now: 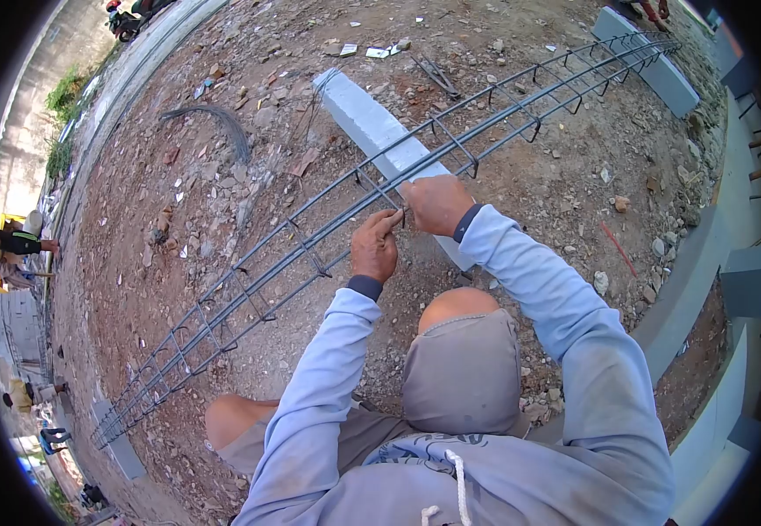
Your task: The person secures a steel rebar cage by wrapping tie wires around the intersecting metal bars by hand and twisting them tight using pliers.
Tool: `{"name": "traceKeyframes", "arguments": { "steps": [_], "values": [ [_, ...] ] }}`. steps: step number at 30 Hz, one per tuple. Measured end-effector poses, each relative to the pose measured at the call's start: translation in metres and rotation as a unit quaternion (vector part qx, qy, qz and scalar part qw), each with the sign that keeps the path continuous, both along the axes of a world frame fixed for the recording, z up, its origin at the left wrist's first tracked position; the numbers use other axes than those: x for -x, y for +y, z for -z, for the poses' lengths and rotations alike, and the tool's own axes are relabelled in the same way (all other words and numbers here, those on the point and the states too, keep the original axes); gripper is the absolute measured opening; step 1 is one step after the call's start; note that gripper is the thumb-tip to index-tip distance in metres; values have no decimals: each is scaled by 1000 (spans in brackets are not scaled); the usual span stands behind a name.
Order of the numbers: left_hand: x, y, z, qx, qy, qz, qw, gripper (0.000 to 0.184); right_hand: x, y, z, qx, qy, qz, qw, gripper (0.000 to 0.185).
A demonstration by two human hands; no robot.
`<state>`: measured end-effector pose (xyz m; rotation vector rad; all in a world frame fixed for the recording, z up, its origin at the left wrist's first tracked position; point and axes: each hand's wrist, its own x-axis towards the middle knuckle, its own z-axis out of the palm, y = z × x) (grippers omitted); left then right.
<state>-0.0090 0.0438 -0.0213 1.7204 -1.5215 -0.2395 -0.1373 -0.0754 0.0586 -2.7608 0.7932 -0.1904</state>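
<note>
A long rebar cage (pixel 297 250) of thin steel bars and square stirrups runs diagonally across the view, raised off the ground. My left hand (pixel 374 247) is closed, thumb and index finger pinched at the lower end of a stirrup (pixel 402 216). Beside it, my right hand (pixel 438 205) makes a fist against the cage's bars; what lies inside its fingers is hidden. Under the cage, close to both hands, is a pale concrete beam (pixel 367 118). Another pale block (pixel 647 66) supports the far right end, and one more block (pixel 120 443) the lower left end.
Rubble and stones cover the dirt ground (pixel 249 202). A curved bundle of wire (pixel 218 123) and a long-handled tool like pincers (pixel 435 76) lie beyond the cage. People (pixel 21 241) are at the far left. Grey blocks (pixel 748 280) stand at the right.
</note>
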Motion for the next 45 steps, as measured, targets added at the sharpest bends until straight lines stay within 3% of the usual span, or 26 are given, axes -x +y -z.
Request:
{"name": "traceKeyframes", "arguments": {
  "steps": [4, 7, 10, 15, 19, 22, 23, 24, 26, 28, 29, 30, 34, 38, 42, 44, 45],
  "values": [
    [0, -2, -6, -12, 2, 0, 1000, 37, -2, -5, 1, 1, 63, 83, 995, 15],
    [3, 1, -8, -9, -1, -6, 1000, 36, 0, 5, -3, -13, 143, 82, 986, 14],
    [4, -1, -2, 4, 8, -10, 1000, 35, 8, 31, 16, -34, 155, 12, 987, 12],
    [4, -1, 2, 20, -10, -14, 1000, 32, 14, 51, 34, -83, 92, 0, 992, 16],
    [8, 3, 4, -11, -14, -33, 999, 36, 32, 61, 48, -164, 45, 90, 981, 22],
    [13, 3, 0, 2, -21, -27, 999, 35, 77, 51, 41, -169, -191, 49, 966, 24],
    [14, 3, -1, 1, -25, -25, 999, 34, 101, 44, 22, -311, -266, 151, 900, 25],
    [15, 4, 1, -4, -17, -26, 1000, 33, 127, 33, 5, -435, -339, 244, 798, 26],
    [12, 5, 1, -6, -17, -33, 999, 32, 185, 15, 6, -398, -507, 396, 653, 26],
    [14, 2, 6, -7, -23, -55, 998, 31, 236, 4, 57, -162, -306, 524, 778, 30],
    [16, 2, 7, -7, -25, -70, 997, 31, 252, 10, 89, -148, -185, 532, 813, 31],
    [19, 2, 6, -18, -34, -79, 996, 31, 262, 23, 119, -131, -59, 530, 835, 34],
    [24, 5, -3, -34, -47, -78, 995, 28, 260, 84, 187, -117, 93, 503, 851, 37],
    [15, 12, -6, -43, 14, -74, 996, 27, 251, 90, 197, -111, 156, 477, 858, 39],
    [41, 12, -10, 17, 87, -164, 982, 24, 270, 70, 214, -134, 67, 463, 874, 26],
    [58, 16, -13, 24, 111, -187, 976, 23, 272, 58, 207, -219, -15, 509, 832, 31],
    [62, 17, -9, -1, 221, -207, 953, 24, 276, 54, 198, -257, -52, 533, 804, 33]
  ]
}}
